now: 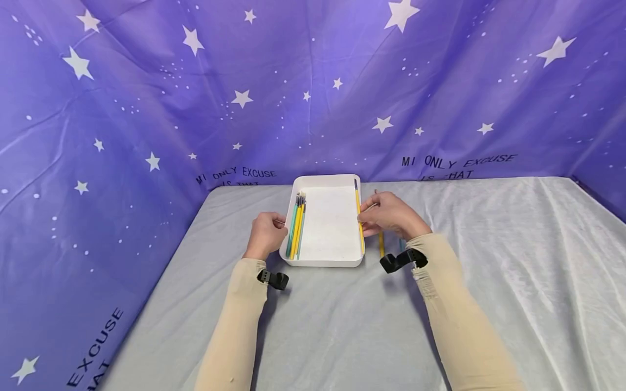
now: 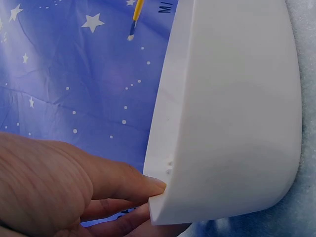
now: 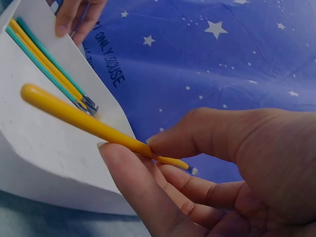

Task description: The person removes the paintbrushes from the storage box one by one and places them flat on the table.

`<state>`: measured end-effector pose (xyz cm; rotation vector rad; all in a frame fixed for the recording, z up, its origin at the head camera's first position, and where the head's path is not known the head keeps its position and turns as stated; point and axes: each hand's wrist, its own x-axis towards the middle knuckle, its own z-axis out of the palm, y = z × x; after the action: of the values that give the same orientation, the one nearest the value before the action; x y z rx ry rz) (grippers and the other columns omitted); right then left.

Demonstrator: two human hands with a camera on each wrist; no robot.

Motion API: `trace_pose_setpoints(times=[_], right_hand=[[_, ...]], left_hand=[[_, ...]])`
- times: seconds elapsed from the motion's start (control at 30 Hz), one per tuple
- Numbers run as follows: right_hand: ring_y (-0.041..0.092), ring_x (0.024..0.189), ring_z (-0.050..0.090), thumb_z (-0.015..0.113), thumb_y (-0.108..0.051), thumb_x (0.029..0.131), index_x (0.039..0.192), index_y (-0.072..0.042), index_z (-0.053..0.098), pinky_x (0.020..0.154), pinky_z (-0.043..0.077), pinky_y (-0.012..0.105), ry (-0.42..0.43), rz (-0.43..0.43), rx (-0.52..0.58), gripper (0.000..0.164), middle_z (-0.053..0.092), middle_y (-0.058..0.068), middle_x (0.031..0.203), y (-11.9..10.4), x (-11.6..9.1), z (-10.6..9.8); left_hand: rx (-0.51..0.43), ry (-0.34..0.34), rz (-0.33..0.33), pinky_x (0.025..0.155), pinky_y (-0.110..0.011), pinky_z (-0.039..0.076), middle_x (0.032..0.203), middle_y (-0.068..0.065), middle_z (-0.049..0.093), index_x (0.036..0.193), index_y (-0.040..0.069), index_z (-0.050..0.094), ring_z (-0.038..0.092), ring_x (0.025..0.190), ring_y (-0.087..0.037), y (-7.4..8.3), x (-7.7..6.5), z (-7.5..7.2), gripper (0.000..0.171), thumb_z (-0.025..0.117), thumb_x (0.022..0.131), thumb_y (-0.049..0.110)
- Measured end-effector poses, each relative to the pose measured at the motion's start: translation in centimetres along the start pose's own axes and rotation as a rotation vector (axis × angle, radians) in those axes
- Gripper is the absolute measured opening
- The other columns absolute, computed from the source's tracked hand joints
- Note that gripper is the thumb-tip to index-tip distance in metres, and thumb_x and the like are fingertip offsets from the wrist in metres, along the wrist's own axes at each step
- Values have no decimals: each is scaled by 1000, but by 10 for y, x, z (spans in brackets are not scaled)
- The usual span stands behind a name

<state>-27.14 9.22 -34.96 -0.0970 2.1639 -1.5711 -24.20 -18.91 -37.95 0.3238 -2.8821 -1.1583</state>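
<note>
A white rectangular tray (image 1: 330,228) is in front of me in the head view. My left hand (image 1: 265,236) pinches its left rim, the thumb over the edge in the left wrist view. Between thumb and index finger, my right hand (image 1: 391,214) holds a yellow paintbrush (image 3: 84,118). That brush overlaps the tray's right side in the head view, bristles pointing away from me. Several yellow and green paintbrushes (image 1: 296,228) lie side by side along the tray's left wall, bristles toward the back.
Right of the tray, partly hidden under my right hand, lie another yellow paintbrush (image 1: 381,245) and a blue handle (image 1: 402,244). A grey cloth (image 1: 332,326) covers the table. Purple star-printed fabric (image 1: 303,81) hangs behind and at the sides.
</note>
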Motion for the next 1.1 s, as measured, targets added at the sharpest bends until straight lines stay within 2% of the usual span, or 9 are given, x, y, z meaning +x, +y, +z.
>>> trace_pose_setpoints(times=[0.27, 0.5, 0.7, 0.93, 1.1], right_hand=[[15, 74, 72, 63, -1, 94, 126, 11, 52, 76, 63, 31, 9, -2, -22, 36, 68, 16, 96, 4, -4, -18], [15, 76, 72, 63, -2, 94, 125, 10, 52, 78, 63, 32, 17, -5, -57, 35, 71, 19, 101, 9, -9, -30], [16, 77, 72, 64, -2, 93, 125, 11, 52, 77, 63, 32, 32, -15, -71, 37, 72, 17, 98, 12, -10, -38], [17, 75, 73, 64, -4, 92, 126, 12, 53, 81, 63, 38, 12, -14, -123, 39, 71, 20, 100, 17, -12, -49], [16, 74, 72, 62, -3, 91, 128, 13, 50, 81, 63, 39, 11, -9, -102, 42, 71, 18, 97, 21, -15, -55]], left_hand=[[-4, 19, 8, 71, -31, 53, 99, -14, 70, 115, 0, 73, 64, 86, -24, 1, 0, 1, 25, 65, 91, 4], [-11, 11, 5, 71, -31, 53, 100, -14, 70, 116, 0, 72, 64, 87, -24, 0, -1, 2, 26, 65, 91, 4], [-9, 18, 10, 71, -31, 53, 99, -14, 70, 115, 0, 72, 64, 86, -24, 0, 0, 2, 26, 65, 91, 3], [-7, 13, 4, 72, -31, 52, 99, -13, 70, 115, 0, 73, 63, 87, -23, 0, 2, 3, 26, 64, 91, 3], [-5, 14, 3, 71, -30, 52, 99, -13, 70, 116, 0, 73, 63, 87, -23, 0, 1, 3, 27, 64, 91, 2]])
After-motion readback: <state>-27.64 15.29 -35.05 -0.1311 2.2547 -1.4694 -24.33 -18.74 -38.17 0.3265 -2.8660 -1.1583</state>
